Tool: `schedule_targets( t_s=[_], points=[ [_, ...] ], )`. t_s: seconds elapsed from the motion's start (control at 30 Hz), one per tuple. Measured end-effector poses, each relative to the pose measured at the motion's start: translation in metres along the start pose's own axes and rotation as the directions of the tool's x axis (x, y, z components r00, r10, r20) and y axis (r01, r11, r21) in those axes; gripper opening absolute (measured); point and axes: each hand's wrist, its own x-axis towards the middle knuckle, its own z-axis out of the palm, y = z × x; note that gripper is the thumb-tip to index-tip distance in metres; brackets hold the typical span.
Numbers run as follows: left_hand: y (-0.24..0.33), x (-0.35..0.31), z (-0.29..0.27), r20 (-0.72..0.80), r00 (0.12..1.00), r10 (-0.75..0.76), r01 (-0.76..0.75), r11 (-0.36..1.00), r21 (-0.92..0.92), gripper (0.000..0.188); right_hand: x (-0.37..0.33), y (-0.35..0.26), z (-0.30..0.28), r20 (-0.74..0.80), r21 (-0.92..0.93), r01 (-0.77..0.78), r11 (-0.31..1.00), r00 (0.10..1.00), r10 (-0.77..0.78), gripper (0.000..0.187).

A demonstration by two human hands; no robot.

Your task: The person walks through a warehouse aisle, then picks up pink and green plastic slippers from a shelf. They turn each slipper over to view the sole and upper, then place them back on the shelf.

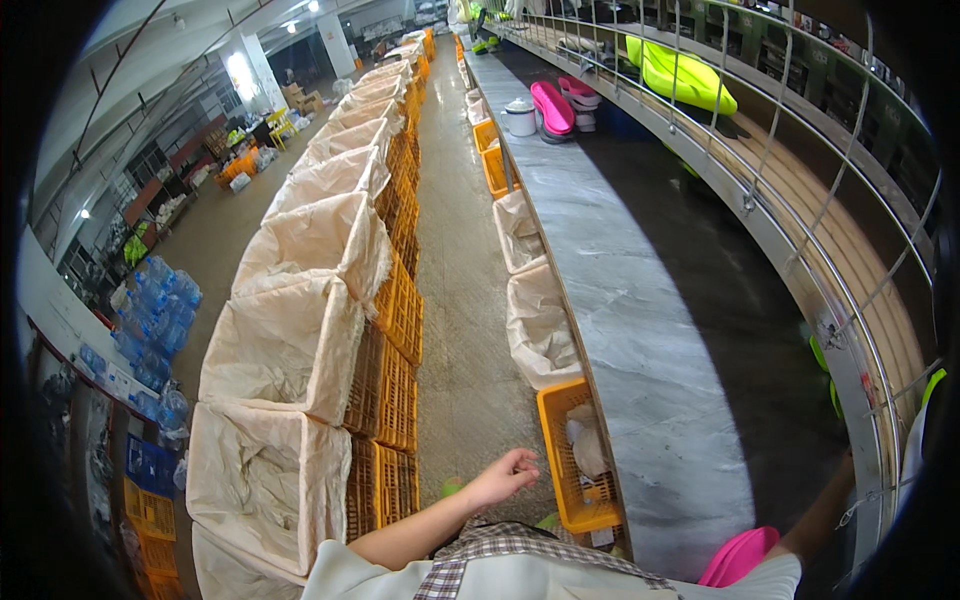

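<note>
My left hand (505,475) hangs over the aisle with fingers loosely curled and apart, nothing in it. Closest to it is an orange plastic crate (552,440) holding pale wrapped items. My right forearm (822,508) reaches right, under the wire rack, and its hand is hidden there. Beside that arm lies a bright pink shoe-shaped piece (740,558) at the near end of the grey worktop (660,400). Farther along the worktop are another pink shoe-shaped piece (552,108) and a white lidded pot (520,118).
On the left runs a long row of cloth-lined bins (265,480) on stacked orange crates (398,400). A wire rack (800,230) with a neon yellow shoe-shaped piece (680,75) stands over a dark belt (720,250). Blue water bottles (155,315) are grouped at far left.
</note>
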Motion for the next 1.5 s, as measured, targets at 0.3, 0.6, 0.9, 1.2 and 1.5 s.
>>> schedule_targets(
  t_s=[0.3,0.6,0.9,1.2,1.5],
  points=[
    [0.004,0.039,-0.028,0.216,0.961,0.171,-0.211,0.962,0.176,0.039,-0.136,-0.004,-0.069,0.261,0.965,-0.261,-0.002,0.965,-0.015,0.029],
    [0.093,0.028,-0.013,0.488,0.789,0.373,-0.247,0.92,-0.304,0.07,-0.523,-0.204,-0.078,0.576,0.784,-0.6,0.157,0.611,-0.544,0.047],
    [0.103,0.014,-0.078,0.166,0.963,0.211,-0.036,0.713,-0.7,0.035,-0.654,-0.258,-0.031,0.353,0.93,-0.04,0.367,0.383,-0.854,0.067],
    [0.08,0.025,-0.114,0.426,0.836,0.345,0.183,0.557,-0.81,0.059,-0.518,-0.097,-0.113,-0.202,-0.378,0.097,0.921,0.962,-0.184,0.046],
    [0.084,0.024,-0.107,0.433,0.786,0.442,0.135,0.56,-0.817,0.065,-0.508,-0.069,-0.123,0.062,-0.507,-0.028,0.861,0.996,0.069,0.052]
  ],
)
